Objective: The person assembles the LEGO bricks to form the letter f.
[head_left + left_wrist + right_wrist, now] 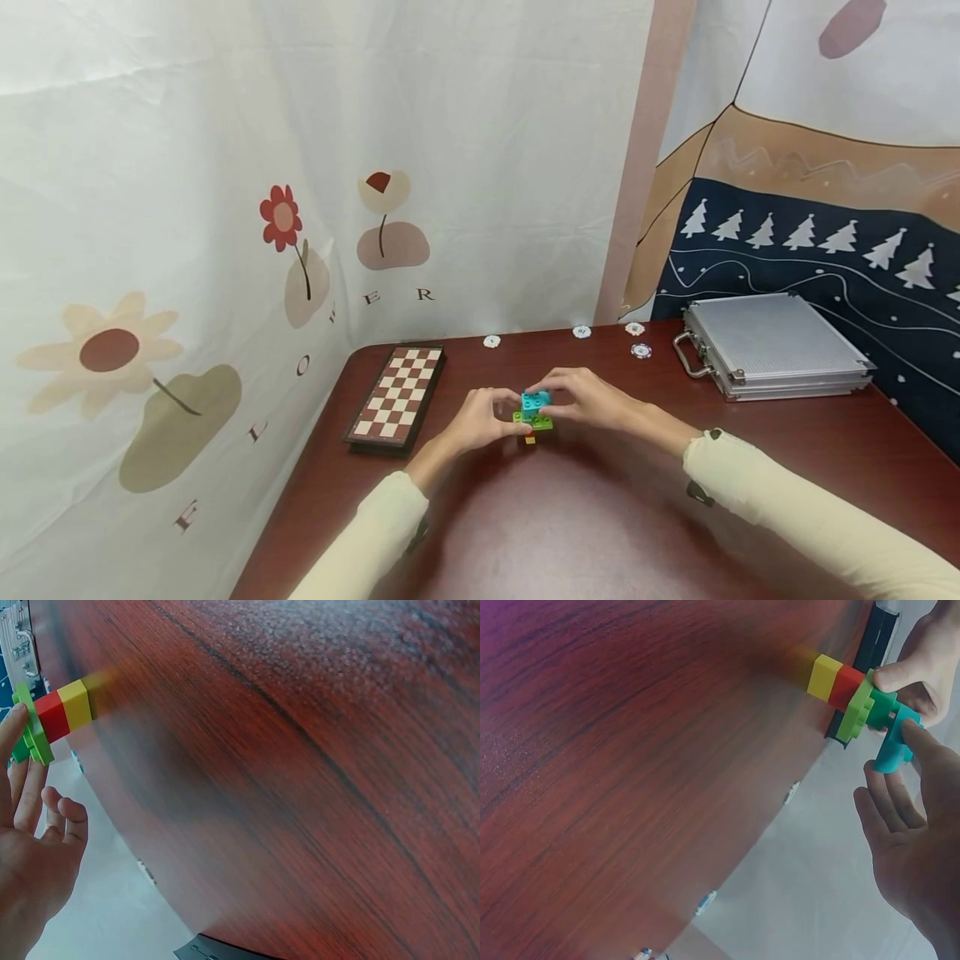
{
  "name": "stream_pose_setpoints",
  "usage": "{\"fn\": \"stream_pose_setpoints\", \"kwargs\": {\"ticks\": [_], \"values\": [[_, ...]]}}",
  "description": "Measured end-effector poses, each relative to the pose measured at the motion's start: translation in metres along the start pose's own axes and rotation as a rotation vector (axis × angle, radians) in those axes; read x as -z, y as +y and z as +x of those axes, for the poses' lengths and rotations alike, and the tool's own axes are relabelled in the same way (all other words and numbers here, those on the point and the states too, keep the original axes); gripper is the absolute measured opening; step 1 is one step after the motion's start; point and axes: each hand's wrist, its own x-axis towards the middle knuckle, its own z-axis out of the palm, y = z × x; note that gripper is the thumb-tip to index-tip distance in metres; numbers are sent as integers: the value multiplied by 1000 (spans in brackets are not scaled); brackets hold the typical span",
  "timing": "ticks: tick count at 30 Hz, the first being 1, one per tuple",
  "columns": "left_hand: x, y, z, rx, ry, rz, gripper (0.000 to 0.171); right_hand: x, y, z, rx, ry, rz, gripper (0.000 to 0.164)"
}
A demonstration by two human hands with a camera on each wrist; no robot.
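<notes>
I note the dark red wooden table [750,450] first. At its far right lies a silver aluminium case [772,343], closed; at the far left a folded chessboard [396,397]; four poker chips [641,350] sit along the back edge. Near the table's middle stands the brick stack [851,690]: yellow at the bottom on the table, red above, then a lime green plate and a darker green brick. My left hand [480,419] steadies it, thumb and fingertips pinched on the green layers. My right hand [588,398] pinches the turquoise brick [894,742], fingers curled round it, at the stack's top.
</notes>
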Motion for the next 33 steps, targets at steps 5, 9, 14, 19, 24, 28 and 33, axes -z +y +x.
{"fn": "stream_pose_setpoints", "kwargs": {"ticks": [5,9,14,19,24,28,33], "values": [[1,0,0,4,-9,-10,43,-2,-1,0,-27,-13,18,38],[1,0,0,11,-19,-17,42,-4,-1,0,-27,-19,16,39],[1,1,1,19,-30,-19,41,-5,-1,-1,-19,-26,4,40],[2,2,1,20,-29,-11,42,-6,1,-1,-7,-17,-10,39],[2,1,1,18,-28,-11,42,-6,1,-1,-21,-25,-12,40],[2,0,1,18,-26,-5,42,-6,-1,-1,-39,-36,-27,40],[2,0,1,22,-28,1,42,-6,-2,-3,-20,-33,-84,40]]}}
